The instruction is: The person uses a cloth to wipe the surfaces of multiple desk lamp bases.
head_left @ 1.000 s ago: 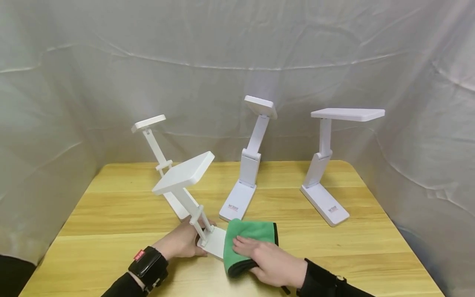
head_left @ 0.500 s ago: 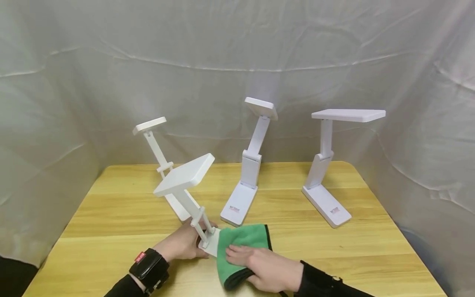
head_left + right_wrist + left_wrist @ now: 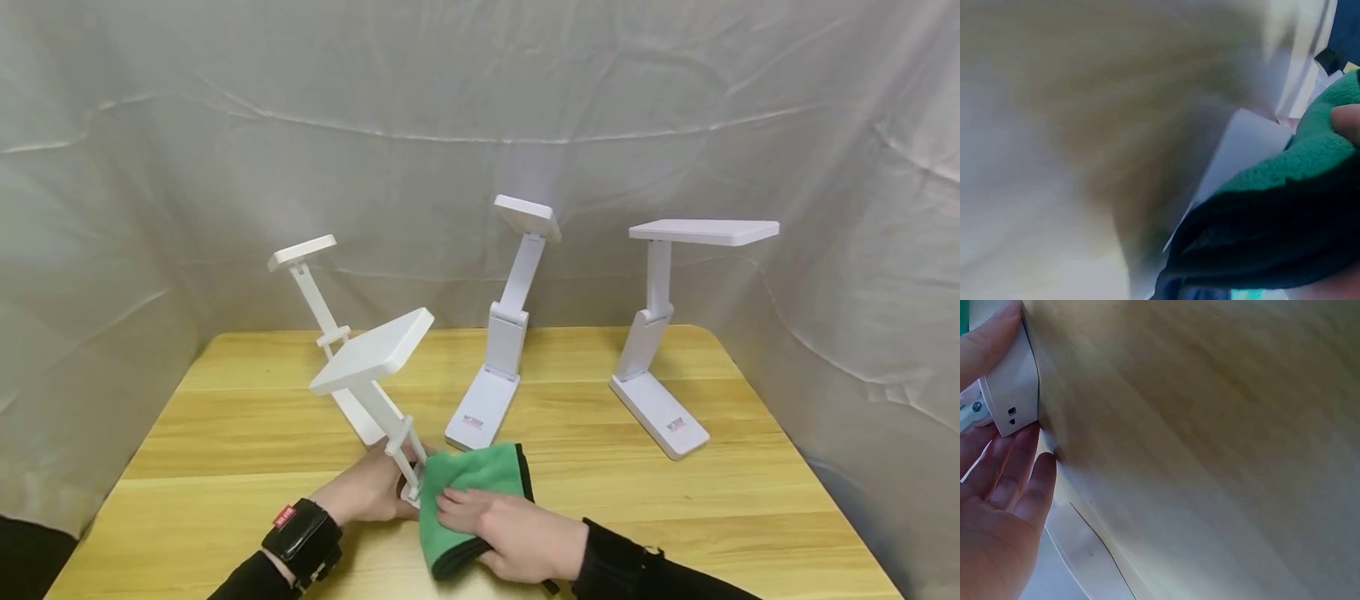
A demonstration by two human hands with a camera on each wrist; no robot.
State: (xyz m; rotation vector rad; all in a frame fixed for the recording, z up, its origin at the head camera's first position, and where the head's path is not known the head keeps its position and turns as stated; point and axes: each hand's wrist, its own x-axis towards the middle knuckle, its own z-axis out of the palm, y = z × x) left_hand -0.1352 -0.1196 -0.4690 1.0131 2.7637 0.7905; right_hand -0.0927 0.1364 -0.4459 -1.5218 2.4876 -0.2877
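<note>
At the front of the table stands a white folding desk lamp [image 3: 371,354], its panel tilted over the left side. My left hand [image 3: 367,487] grips the hinge end of its base; in the left wrist view the thumb lies on one face of the base [image 3: 1015,378] and the fingers on its far side. A green cloth [image 3: 480,468] with black edging covers most of that base. My right hand [image 3: 517,533] holds the folded cloth down on it, fingers on top and thumb by the near edge. In the right wrist view, a bare corner of white base [image 3: 1244,147] shows beside the cloth.
Behind stand three more white desk lamps: one at the left [image 3: 311,292] partly hidden by the front lamp, one in the middle [image 3: 504,337], one at the right [image 3: 643,342]. The wooden table [image 3: 225,417] backs onto a pale fabric curtain [image 3: 420,75].
My right hand has slid the cloth leftward along the base, up to the lamp's hinge, covering more of it. The left hand and the lamps have stayed about where they were.
</note>
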